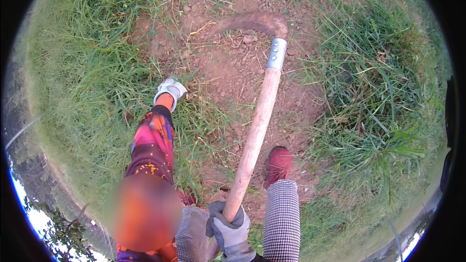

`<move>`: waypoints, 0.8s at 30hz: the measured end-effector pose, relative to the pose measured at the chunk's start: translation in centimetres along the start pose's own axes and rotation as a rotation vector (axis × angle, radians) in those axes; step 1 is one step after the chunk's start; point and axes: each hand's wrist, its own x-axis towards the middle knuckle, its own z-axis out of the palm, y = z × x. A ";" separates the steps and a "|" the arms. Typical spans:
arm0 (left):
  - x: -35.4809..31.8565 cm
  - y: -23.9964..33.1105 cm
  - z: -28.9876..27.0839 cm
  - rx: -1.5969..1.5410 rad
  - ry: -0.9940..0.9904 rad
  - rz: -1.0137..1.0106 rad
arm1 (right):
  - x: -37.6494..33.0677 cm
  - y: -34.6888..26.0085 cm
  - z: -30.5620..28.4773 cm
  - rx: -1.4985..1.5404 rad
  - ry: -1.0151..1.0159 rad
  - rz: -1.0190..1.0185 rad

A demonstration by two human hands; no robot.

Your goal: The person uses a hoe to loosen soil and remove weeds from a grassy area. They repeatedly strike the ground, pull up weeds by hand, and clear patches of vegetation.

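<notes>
Your gloved hand (230,230), in a grey work glove with dark fingers, is wrapped tight around the butt end of a long pale wooden handle (255,133); which of your hands it is cannot be told, and your other hand is not in view. The tool is a sickle-like hoe: its long axis runs from your grip at the lower middle up and slightly to the right, away from you, ending in a shiny metal collar (277,54). From there a curved, rusty brown blade (252,22) sweeps over to the left, its tip pointing left and down onto the soil.

Your checked trouser leg (281,221) and dark red shoe (278,165) stand just right of the handle, on bare ground.

To the left, another person in bright patterned pink and orange clothing bends low; that person's white-gloved hand (170,90) reaches into the grass at the edge of the bare patch, and whether its fingers are closed cannot be told.

The ground is a reddish-brown patch of loose earth (233,75) with small stones and dry stalks, ringed by long green grass (378,92) on both sides.
</notes>
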 end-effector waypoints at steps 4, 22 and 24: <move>0.1 1.0 0.1 -0.020 0.024 -0.055 | -0.3 0.0 -0.5 -0.025 -0.015 0.006; 5.0 -3.1 2.9 -0.032 0.096 -0.092 | 0.4 1.5 -1.2 -0.315 -0.076 -0.169; 4.6 -1.8 3.8 -0.113 0.180 -0.079 | 0.3 0.8 -1.2 -0.235 -0.041 -0.115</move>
